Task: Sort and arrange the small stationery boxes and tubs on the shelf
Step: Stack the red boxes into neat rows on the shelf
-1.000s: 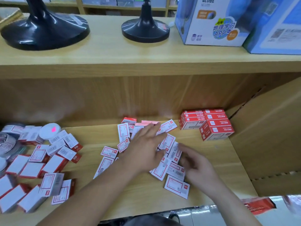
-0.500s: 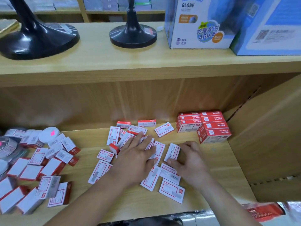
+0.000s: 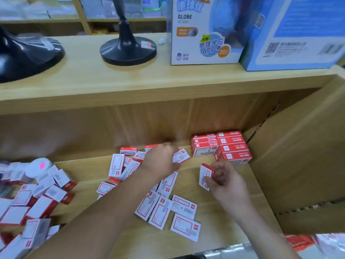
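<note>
R hand pinched a small red-white box w/ curled fingers, just in front of the stacked red boxes at back-right of the shelf. L hand was over the loose boxes mid-shelf. Its fingers were blurred, so can't tell grip.

Lower wooden shelf carries loose red-and-white boxes scattered flat across the centre, a neat red stack at centre right, and a jumbled box heap with a white round tub at far left.
</note>
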The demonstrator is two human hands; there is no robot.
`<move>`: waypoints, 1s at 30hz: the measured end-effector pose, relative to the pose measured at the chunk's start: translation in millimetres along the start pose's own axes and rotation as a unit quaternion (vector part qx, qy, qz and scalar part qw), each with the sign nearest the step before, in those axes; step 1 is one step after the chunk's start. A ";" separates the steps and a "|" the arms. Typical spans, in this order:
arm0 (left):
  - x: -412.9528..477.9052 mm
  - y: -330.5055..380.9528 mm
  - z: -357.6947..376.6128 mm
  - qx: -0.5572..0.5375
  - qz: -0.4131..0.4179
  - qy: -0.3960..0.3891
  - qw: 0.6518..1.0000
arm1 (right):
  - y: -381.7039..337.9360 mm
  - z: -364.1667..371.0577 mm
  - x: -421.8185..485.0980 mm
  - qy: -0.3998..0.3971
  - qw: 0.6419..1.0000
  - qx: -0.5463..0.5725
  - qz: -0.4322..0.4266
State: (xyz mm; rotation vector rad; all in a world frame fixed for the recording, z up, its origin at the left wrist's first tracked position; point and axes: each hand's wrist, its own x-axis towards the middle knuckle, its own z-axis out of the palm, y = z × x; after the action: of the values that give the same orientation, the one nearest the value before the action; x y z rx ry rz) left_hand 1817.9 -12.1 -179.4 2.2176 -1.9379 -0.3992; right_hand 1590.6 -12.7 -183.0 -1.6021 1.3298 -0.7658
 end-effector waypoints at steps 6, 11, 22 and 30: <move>-8.7 -3.6 1.2 -0.060 0.019 -0.030 0.998 | -1.1 -2.8 -14.1 0.038 0.933 -0.338 -0.122; -12.6 -5.3 7.0 -0.090 0.023 -0.007 0.996 | 18.3 -0.7 -13.4 0.014 0.959 -0.276 -0.067; -18.4 -18.4 -0.9 -0.021 0.045 0.152 0.987 | 49.2 -15.7 -24.9 0.024 0.998 -0.060 0.004; 0.1 1.2 3.8 0.164 0.041 0.154 0.974 | 29.3 -3.8 -12.1 0.000 0.982 -0.183 -0.056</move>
State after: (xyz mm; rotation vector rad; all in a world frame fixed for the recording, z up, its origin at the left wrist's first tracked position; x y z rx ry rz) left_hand 1815.6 -12.2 -182.7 2.2052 -2.0271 0.2836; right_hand 1572.2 -2.7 -207.1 -1.9782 1.4521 -0.6111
